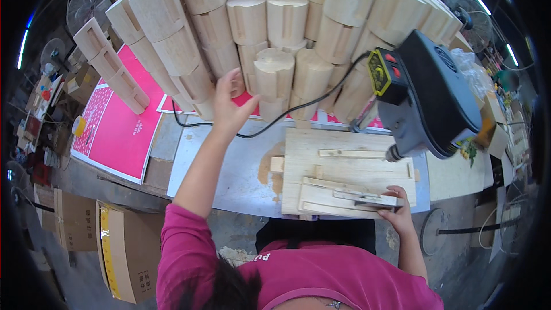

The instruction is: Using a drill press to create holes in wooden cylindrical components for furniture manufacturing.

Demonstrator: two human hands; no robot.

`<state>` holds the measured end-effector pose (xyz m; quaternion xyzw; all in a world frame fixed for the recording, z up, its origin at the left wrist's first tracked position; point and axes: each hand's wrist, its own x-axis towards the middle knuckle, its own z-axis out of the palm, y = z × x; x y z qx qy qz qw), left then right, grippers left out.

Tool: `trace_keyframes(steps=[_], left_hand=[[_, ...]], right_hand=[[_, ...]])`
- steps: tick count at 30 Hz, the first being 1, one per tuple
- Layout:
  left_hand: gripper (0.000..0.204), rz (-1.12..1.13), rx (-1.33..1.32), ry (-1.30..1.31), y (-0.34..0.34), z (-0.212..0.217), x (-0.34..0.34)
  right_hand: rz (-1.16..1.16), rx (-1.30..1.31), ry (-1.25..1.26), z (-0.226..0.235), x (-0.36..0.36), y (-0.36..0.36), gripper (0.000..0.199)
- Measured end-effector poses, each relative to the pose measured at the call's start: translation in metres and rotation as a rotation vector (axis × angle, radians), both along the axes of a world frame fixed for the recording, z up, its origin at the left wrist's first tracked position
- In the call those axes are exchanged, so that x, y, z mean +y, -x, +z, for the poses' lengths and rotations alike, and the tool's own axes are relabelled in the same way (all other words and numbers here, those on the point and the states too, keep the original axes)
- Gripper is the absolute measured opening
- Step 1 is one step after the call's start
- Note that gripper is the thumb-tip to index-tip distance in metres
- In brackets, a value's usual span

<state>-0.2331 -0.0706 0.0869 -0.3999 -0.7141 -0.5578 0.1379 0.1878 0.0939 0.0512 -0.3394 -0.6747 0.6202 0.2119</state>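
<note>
While the left hand [232, 106] is spread near the pale, rounded wooden blocks [274, 70], the right hand [402, 212] pinches the right end of the flat, pale wooden assembly [330, 198] at the near side of the grey table [247, 163], likely light, stiff, best gripped edgewise.

Blocks [274, 80] stand like a wall along the far edge of the desk [241, 166], with one small gap by my left hand [231, 106]. A black cord [278, 118] runs low in front of them. Left of the board [301, 144], I have room down to the near edge. Past my right hand [397, 205], the drill [439, 95] pokes in and blocks the far right corner.
</note>
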Motion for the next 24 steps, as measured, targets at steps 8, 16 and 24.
trace_keyframes(steps=[8, 16, 24], left_hand=[[0.078, -0.125, -0.295, -0.178, 0.007, -0.049, 0.059], [0.053, -0.067, -0.315, -0.341, -0.061, 0.009, 0.002], [0.039, -0.642, -0.869, 0.218, -0.153, 0.040, -0.043]], right_hand=[[0.012, 0.135, -0.138, -0.016, 0.003, -0.019, 0.024], [0.026, 0.161, -0.019, -0.018, 0.030, -0.050, 0.025], [0.103, 0.132, -0.059, -0.033, 0.072, -0.039, 0.031]])
